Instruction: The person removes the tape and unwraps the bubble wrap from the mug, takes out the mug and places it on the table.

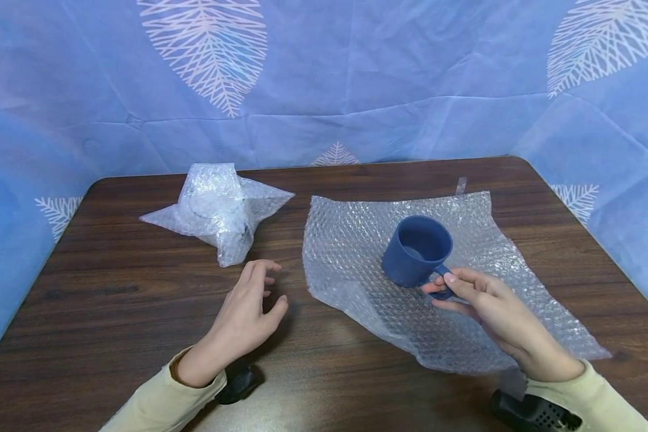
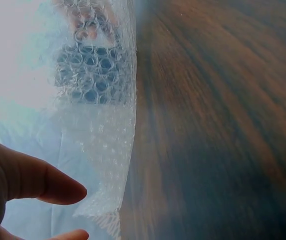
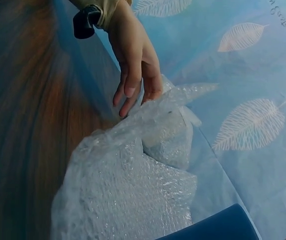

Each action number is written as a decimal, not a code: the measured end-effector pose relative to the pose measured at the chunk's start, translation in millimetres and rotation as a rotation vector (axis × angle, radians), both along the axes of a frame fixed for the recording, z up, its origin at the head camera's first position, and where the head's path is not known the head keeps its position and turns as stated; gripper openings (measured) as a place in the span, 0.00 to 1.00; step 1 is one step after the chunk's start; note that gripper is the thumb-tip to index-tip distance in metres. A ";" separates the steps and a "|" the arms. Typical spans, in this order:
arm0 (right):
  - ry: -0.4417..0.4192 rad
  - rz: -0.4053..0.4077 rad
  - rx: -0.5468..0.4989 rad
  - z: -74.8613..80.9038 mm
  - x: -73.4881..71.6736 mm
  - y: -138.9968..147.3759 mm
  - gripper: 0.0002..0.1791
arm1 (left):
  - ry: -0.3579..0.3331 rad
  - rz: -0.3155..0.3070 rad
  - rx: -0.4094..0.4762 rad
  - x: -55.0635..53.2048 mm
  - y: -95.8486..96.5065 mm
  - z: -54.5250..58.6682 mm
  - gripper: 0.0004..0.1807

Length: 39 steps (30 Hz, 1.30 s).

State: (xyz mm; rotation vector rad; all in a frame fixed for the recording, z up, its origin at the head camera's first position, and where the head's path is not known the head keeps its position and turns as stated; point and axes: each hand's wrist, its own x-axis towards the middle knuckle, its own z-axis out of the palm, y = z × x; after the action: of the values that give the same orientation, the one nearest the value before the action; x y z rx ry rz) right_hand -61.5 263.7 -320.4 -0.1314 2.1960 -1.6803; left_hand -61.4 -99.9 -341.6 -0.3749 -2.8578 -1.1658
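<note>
A blue mug (image 1: 413,255) stands over a spread sheet of bubble wrap (image 1: 345,252), its opening up; whether it touches the sheet I cannot tell. My right hand (image 1: 488,303) pinches the mug's handle between thumb and fingers. Left of the sheet, my left hand (image 1: 243,315) hovers over the table with fingers loosely bent and nothing in them. In the left wrist view, its thumb (image 2: 43,182) is near the raised edge of the bubble wrap (image 2: 103,135). Along the bottom of the right wrist view shows a piece of the mug (image 3: 220,227).
A bundle wrapped in bubble wrap (image 1: 213,207) with pointed corners sits at the back left of the wooden table (image 1: 113,300); its contents are hidden. A small clear strip (image 1: 461,185) lies at the sheet's far edge. Behind the table hangs a blue leaf-patterned cloth (image 1: 389,72).
</note>
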 end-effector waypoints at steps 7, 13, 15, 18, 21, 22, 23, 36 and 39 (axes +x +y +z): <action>0.008 -0.012 0.011 -0.9 -2.4 6.8 0.23 | 0.005 0.005 0.002 0.1 -0.4 -2.0 0.23; 0.008 -0.024 0.035 -0.8 -5.3 13.9 0.24 | 0.002 0.007 0.005 0.3 -0.4 -2.5 0.23; 0.007 -0.033 0.031 -1.0 -6.2 16.6 0.24 | -0.003 0.007 0.004 0.3 -0.3 -2.4 0.23; 0.008 -0.045 0.018 -1.2 -7.1 20.9 0.22 | -0.007 0.008 -0.001 0.1 -0.1 -2.4 0.23; 0.017 -0.057 0.017 -1.2 -7.9 24.7 0.22 | -0.007 0.009 -0.003 0.1 0.0 -2.2 0.23; 0.020 -0.060 0.019 -1.0 -8.3 25.8 0.22 | -0.005 0.010 -0.004 0.1 -0.1 -2.2 0.23; 0.022 -0.064 0.026 -0.8 -8.7 26.8 0.23 | -0.004 0.009 -0.003 0.1 -0.1 -2.2 0.23; 0.018 -0.076 0.026 0.9 -13.4 38.0 0.21 | -0.007 0.002 -0.002 1.0 -0.8 -2.9 0.22; 0.021 -0.082 0.057 1.4 -15.1 38.3 0.22 | -0.002 0.006 -0.003 1.2 -2.5 -3.3 0.22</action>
State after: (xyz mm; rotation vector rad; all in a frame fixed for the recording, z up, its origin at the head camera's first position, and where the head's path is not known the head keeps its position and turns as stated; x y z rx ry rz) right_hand -76.5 302.1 -319.1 -0.0446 2.2915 -1.6640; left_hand -60.2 -102.4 -344.8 -0.3659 -2.8608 -1.1612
